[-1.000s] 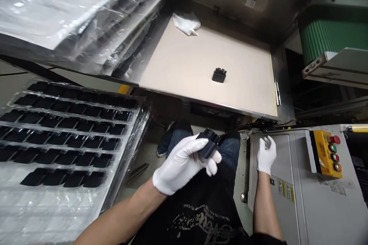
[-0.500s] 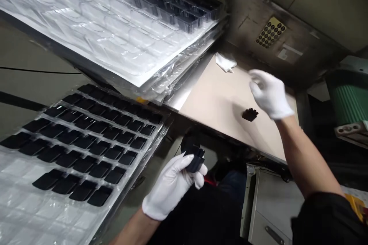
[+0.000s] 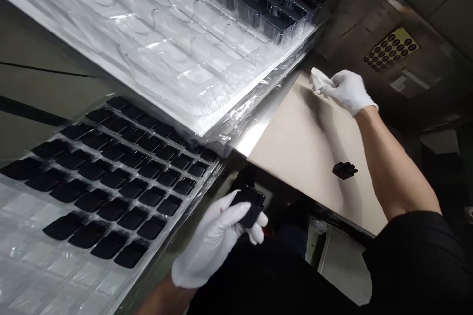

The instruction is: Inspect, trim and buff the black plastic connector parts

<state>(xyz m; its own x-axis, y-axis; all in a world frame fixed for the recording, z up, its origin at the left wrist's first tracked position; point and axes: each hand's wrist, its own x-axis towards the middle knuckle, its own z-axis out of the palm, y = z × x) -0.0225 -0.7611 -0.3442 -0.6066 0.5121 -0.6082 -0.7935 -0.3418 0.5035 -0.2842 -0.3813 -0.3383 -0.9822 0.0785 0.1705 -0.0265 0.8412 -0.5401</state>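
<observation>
My left hand (image 3: 218, 236), in a white glove, is closed around a small black plastic part (image 3: 252, 206) with short prongs at one end. It is held in front of my body, below the near edge of the tan work surface (image 3: 291, 138). At the back of that surface my gloved right hand (image 3: 351, 91) pinches a crumpled white cloth (image 3: 320, 81). Another black plastic part (image 3: 344, 170) lies on the surface, near my right forearm.
At left, a clear tray (image 3: 22, 219) has rows of black pieces in its pockets. Above it, stacked clear trays (image 3: 177, 54) jut toward the work surface, with dark parts in their far rows. A metal wall with a yellow sticker sheet (image 3: 391, 49) rises behind.
My right hand has moved back to the white cloth and closed on it. My left hand keeps hold of the black part. The camera view has shifted.
</observation>
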